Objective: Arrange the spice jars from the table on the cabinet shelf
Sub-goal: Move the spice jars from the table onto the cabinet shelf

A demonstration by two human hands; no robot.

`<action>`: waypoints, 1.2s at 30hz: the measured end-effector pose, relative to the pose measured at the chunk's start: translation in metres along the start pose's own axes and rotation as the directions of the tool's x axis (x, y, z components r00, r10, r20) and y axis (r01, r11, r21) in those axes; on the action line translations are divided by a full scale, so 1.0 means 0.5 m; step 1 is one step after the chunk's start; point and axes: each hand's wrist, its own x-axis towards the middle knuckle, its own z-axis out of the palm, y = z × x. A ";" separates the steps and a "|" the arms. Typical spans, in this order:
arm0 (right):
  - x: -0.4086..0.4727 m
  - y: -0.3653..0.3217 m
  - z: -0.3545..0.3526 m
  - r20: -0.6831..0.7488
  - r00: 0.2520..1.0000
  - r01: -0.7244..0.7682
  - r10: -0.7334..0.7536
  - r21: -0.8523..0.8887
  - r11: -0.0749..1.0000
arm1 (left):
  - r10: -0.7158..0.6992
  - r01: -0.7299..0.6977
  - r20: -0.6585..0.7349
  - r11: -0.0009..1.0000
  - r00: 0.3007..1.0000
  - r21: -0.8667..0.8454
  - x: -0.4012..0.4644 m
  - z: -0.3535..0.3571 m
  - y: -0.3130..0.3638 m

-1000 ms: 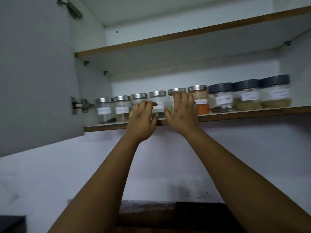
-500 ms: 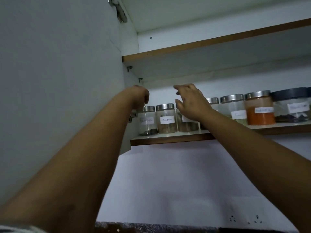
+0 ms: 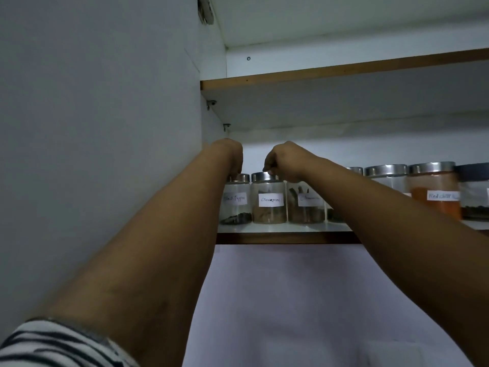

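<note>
Several clear spice jars with steel lids stand in a row on the cabinet shelf (image 3: 285, 237). My left hand (image 3: 230, 156) reaches up along the door, its fingers curled down onto the lid of the black pepper jar (image 3: 236, 207) at the far left. My right hand (image 3: 287, 160) is curled over the lid of the cinnamon jar (image 3: 269, 211) beside it and hides the lid of the third jar (image 3: 305, 210). Both jars stand upright on the shelf. Further right are a jar of red chilli powder (image 3: 434, 186) and a dark-lidded jar (image 3: 475, 197).
The open grey cabinet door (image 3: 92, 128) fills the left side, close to my left forearm. An upper shelf (image 3: 344, 68) runs above the jars. A plain wall (image 3: 291, 300) lies below the shelf. My right forearm covers part of the jar row.
The view has shifted left and closer to the left end of the shelf. Both hands have moved from the middle jars to the leftmost jars and curled down onto their lids.
</note>
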 end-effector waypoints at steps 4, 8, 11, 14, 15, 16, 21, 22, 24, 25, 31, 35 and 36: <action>0.042 -0.018 0.013 0.051 0.997 -0.049 0.056 -0.144 0.988 | -0.003 -0.001 0.030 0.993 1.000 0.116 0.041 0.012 0.016; 0.083 -0.029 0.023 0.137 0.987 -0.036 0.083 -0.313 0.949 | -0.029 0.006 0.144 0.987 0.989 0.161 0.080 0.009 0.026; 0.102 -0.030 0.023 0.219 0.970 -0.009 0.106 -0.405 0.914 | -0.002 -0.041 0.244 0.985 0.970 0.168 0.093 -0.008 0.024; 0.121 -0.028 0.032 0.240 0.961 -0.008 0.139 -0.477 0.879 | 0.001 -0.051 0.387 0.992 0.922 0.119 0.120 -0.006 -0.003; 0.130 -0.025 0.039 0.218 0.963 -0.036 0.157 -0.474 0.880 | 0.014 -0.054 0.407 0.995 0.913 0.086 0.127 -0.002 -0.011; 0.134 -0.022 0.042 0.227 0.960 -0.038 0.166 -0.478 0.878 | 0.023 -0.060 0.438 0.996 0.898 0.072 0.136 0.001 -0.016; 0.151 -0.029 0.064 0.264 0.946 -0.032 0.189 -0.504 0.863 | -0.001 0.005 0.450 1.000 0.893 -0.009 0.163 0.011 -0.014; 0.151 -0.031 0.066 0.283 0.939 -0.017 0.195 -0.528 0.849 | -0.003 0.006 0.448 1.000 0.894 -0.003 0.169 0.015 -0.012; 0.152 -0.027 0.070 0.308 0.933 0.001 0.188 -0.523 0.852 | -0.019 0.008 0.430 1.000 0.903 0.028 0.182 0.027 -0.008; 0.153 -0.024 0.073 0.310 0.933 0.010 0.183 -0.530 0.848 | -0.024 0.003 0.423 0.999 0.906 0.049 0.185 0.033 -0.007; 0.158 -0.020 0.090 0.288 0.929 -0.071 0.234 -0.481 0.874 | 0.027 -0.076 0.389 0.991 0.921 0.113 0.196 0.047 0.001; 0.159 -0.007 0.100 0.296 0.925 -0.098 0.240 -0.423 0.901 | 0.069 -0.122 0.417 0.987 0.906 0.101 0.198 0.052 0.003; 0.158 -0.003 0.101 0.299 0.925 -0.097 0.236 -0.414 0.905 | 0.079 -0.125 0.408 0.988 0.910 0.088 0.198 0.053 0.003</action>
